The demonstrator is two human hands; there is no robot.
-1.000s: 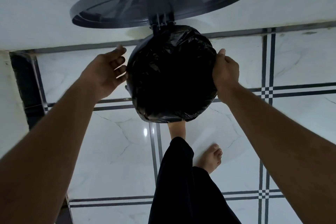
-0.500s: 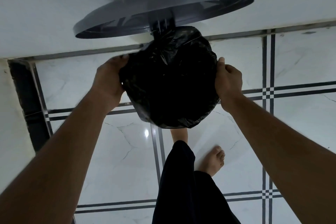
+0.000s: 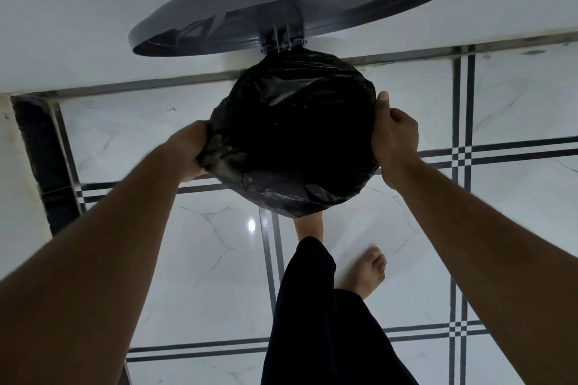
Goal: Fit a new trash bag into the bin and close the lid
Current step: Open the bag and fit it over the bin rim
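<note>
A black trash bag (image 3: 294,141) is stretched over the round mouth of the bin, hiding the bin's body. The grey round lid (image 3: 281,9) stands open, hinged at the far side and leaning towards the white wall. My left hand (image 3: 187,153) grips the bag's edge at the left rim. My right hand (image 3: 394,137) presses the bag against the right rim, thumb up along the edge.
The bin stands on a white marble floor (image 3: 203,275) with dark lines, close to the white wall (image 3: 93,9). My bare foot (image 3: 369,272) and black trouser leg (image 3: 322,322) are just in front of the bin. A dark gap (image 3: 40,150) runs at the left.
My left hand went from open beside the bin to gripping the bag's left edge and pulling it down over the rim. The bag now lies smoother over the opening.
</note>
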